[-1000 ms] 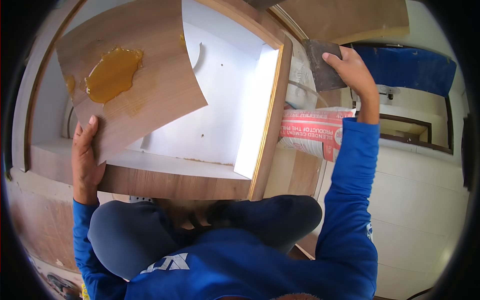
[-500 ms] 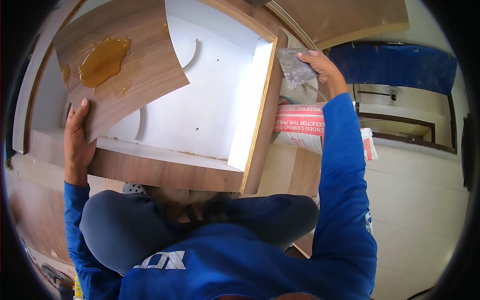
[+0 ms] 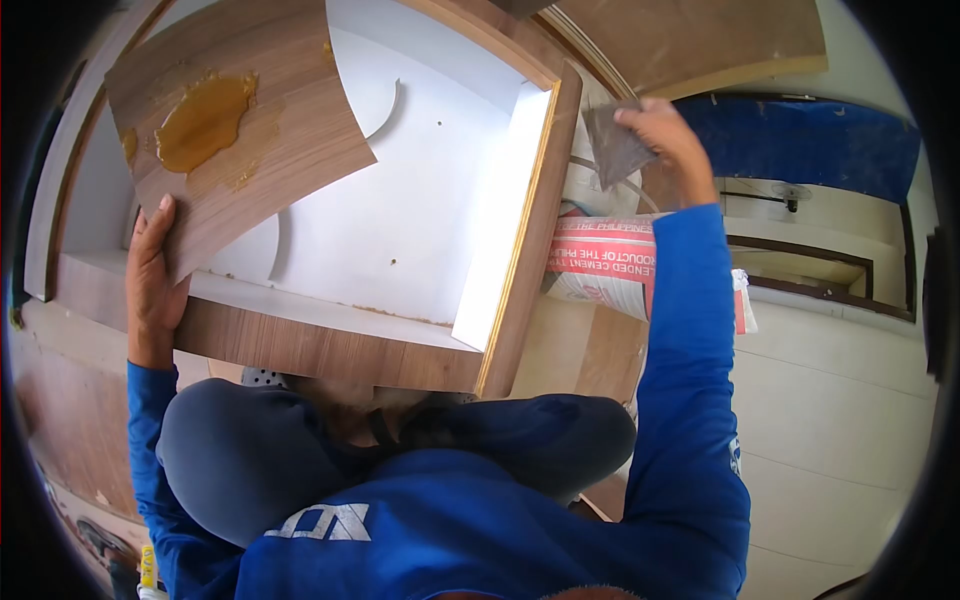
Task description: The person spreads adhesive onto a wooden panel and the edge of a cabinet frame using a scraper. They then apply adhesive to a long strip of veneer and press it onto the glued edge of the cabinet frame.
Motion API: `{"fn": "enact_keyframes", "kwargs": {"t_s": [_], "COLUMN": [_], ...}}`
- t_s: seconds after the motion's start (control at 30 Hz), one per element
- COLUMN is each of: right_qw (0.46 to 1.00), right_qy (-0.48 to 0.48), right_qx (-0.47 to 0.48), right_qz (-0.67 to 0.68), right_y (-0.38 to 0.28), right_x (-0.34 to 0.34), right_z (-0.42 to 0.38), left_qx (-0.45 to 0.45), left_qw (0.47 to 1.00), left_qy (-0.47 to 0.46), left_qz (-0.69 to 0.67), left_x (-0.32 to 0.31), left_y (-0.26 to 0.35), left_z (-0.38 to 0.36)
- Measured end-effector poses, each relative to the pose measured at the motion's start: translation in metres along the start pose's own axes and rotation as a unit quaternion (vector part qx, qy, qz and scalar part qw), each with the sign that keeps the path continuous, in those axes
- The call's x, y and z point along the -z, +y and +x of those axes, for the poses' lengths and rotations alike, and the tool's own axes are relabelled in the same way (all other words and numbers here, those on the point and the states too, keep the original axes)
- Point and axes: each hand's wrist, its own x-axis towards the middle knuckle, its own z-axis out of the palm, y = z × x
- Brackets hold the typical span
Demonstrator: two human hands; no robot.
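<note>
My left hand [image 3: 152, 260] grips the lower left edge of a wood-grain laminate sheet [image 3: 300, 130], thumb on top. On the sheet lies a glossy puddle of amber adhesive [image 3: 205, 125], with thinner smears around it. The sheet is held over a wood-grain cabinet box [image 3: 400, 230] with a white interior. Off the box's right side, my right hand [image 3: 672, 140] pinches a thin, flat grey scrap [image 3: 615, 145] with a pointed lower corner. That scrap is slightly blurred.
A red and white cement bag [image 3: 600, 260] lies right of the box, partly behind my right forearm. Further right is a blue panel [image 3: 800, 135]. A brown board [image 3: 700, 40] stands at the top. Curved white pieces [image 3: 380, 110] show inside the box.
My right hand has moved right and slightly down with the grey scrap, away from the box edge. My left hand and the laminate sheet have hardly moved.
</note>
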Motion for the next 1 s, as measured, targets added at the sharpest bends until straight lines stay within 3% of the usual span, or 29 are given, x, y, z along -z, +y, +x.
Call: {"fn": "enact_keyframes", "kwargs": {"t_s": [0.03, 0.1, 0.13, 0.17, 0.2, 0.23, 0.3, 0.43, 0.47, 0.53, 0.67, 0.73, 0.77, 0.83, 0.87, 0.93, 1.0], "right_qw": [0.979, 0.99, 0.99, 0.941, 0.839, 0.838, 0.757, 0.697, 0.696, 0.747, 0.747, 0.86, 0.86, 0.889, 0.889, 0.812, 0.8], "right_qy": [-0.094, -0.078, -0.078, -0.035, 0.008, 0.008, -0.003, 0.017, 0.017, 0.005, 0.006, -0.107, -0.108, 0.038, 0.038, 0.026, 0.03], "right_qx": [0.032, 0.076, 0.074, 0.216, 0.346, 0.347, 0.384, 0.439, 0.439, 0.37, 0.359, 0.331, 0.332, 0.398, 0.397, 0.42, 0.423], "right_qz": [0.179, -0.085, -0.087, -0.26, -0.419, -0.421, -0.529, -0.567, -0.568, -0.552, -0.559, -0.373, -0.373, -0.225, -0.225, -0.404, -0.424], "right_y": [-0.045, -0.068, -0.065, -0.056, -0.047, -0.043, -0.037, -0.022, -0.02, -0.019, -0.004, -0.008, -0.01, -0.03, -0.034, -0.038, -0.03], "right_x": [0.009, 0.012, 0.007, -0.001, -0.01, -0.02, -0.04, -0.056, -0.054, -0.05, -0.051, -0.045, -0.044, -0.038, -0.038, -0.04, -0.049], "right_z": [-0.031, -0.041, -0.034, -0.022, -0.013, -0.011, -0.004, 0.008, 0.01, 0.006, -0.008, -0.013, -0.013, -0.022, -0.024, -0.025, -0.02], "left_qx": [0.001, 0.007, 0.011, 0.012, 0.008, 0.003, 0.004, -0.006, -0.006, 0.01, 0.011, 0.014, 0.014, 0.01, 0.011, 0.004, 0.007], "left_qw": [1.0, 1.0, 1.0, 1.0, 1.0, 1.0, 1.0, 1.0, 1.0, 1.0, 1.0, 1.0, 1.0, 0.999, 0.999, 1.0, 1.0], "left_qy": [0.003, 0.004, 0.005, 0.004, 0.002, 0.0, -0.005, 0.005, 0.005, -0.013, -0.021, -0.014, -0.011, -0.024, -0.024, -0.02, -0.015], "left_qz": [-0.001, 0.001, 0.005, 0.004, 0.0, -0.004, -0.009, 0.013, 0.012, 0.005, -0.008, -0.005, -0.006, -0.019, -0.019, -0.001, -0.001], "left_x": [0.0, 0.002, 0.003, 0.003, 0.002, 0.002, 0.004, 0.0, 0.0, 0.004, 0.008, 0.007, 0.007, 0.006, 0.006, 0.005, 0.003], "left_y": [-0.002, -0.003, -0.004, -0.004, -0.004, -0.004, -0.003, -0.003, -0.002, -0.001, -0.004, -0.002, -0.002, -0.002, -0.003, -0.003, -0.001], "left_z": [0.001, 0.002, 0.002, 0.003, 0.002, 0.001, 0.001, -0.001, -0.002, -0.001, 0.002, 0.001, 0.0, 0.0, 0.0, 0.001, 0.001]}}
